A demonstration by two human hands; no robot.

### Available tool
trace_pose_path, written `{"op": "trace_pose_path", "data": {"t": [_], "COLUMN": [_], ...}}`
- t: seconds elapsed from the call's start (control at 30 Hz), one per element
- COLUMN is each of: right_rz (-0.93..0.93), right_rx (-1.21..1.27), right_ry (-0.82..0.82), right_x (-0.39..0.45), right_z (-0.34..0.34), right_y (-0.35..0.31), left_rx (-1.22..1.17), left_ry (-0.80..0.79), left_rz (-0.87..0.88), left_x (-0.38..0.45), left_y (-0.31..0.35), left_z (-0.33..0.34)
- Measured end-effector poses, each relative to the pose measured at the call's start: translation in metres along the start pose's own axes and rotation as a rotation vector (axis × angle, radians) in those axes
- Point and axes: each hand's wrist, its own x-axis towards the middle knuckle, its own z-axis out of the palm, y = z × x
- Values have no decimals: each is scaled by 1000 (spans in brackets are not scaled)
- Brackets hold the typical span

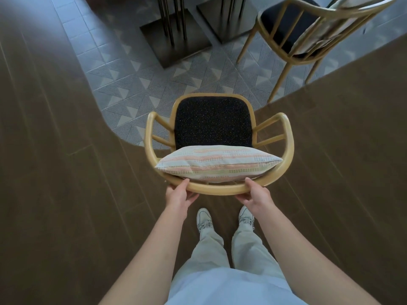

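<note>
The person is gripping the smooth, curved blond-wood back rail of the chair (217, 189), the left hand (179, 195) and right hand (255, 198) each wrapping it, thumb on top. The chair is sitting just ahead of the person's shoes, where the brown plank floor (55, 172) is meeting grey patterned tiles (154, 84). A plump striped fabric cushion (218, 164) is resting against the rail, behind the dark speckled upholstered seat (212, 122).

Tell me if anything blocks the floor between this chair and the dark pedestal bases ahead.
Nothing visible does. The left hand and right hand grip the chair by its back rail; the tiled floor up to the pedestal bases is bare. A second chair stands off to the right.
</note>
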Motion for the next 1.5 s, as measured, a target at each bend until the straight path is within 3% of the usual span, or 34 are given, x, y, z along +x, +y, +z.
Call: {"op": "trace_pose_path", "data": {"t": [0.43, 0.8, 1.2, 1.5], "right_rz": [-203, -243, -252, -227], "right_rx": [-164, -182, -305, -370], "right_ry": [40, -59, -131, -222], "right_x": [16, 58, 126, 158], "right_z": [7, 47, 98, 112], "right_y": [-11, -105, -272, -314], "left_rx": [-110, -161, -277, -275], "left_ry": [-87, -59, 0, 63], "left_rz": [-93, -19, 21, 18], "left_x": [20, 39, 63, 76], "left_y": [6, 58, 117, 132], "left_z": [13, 94, 239, 277]}}
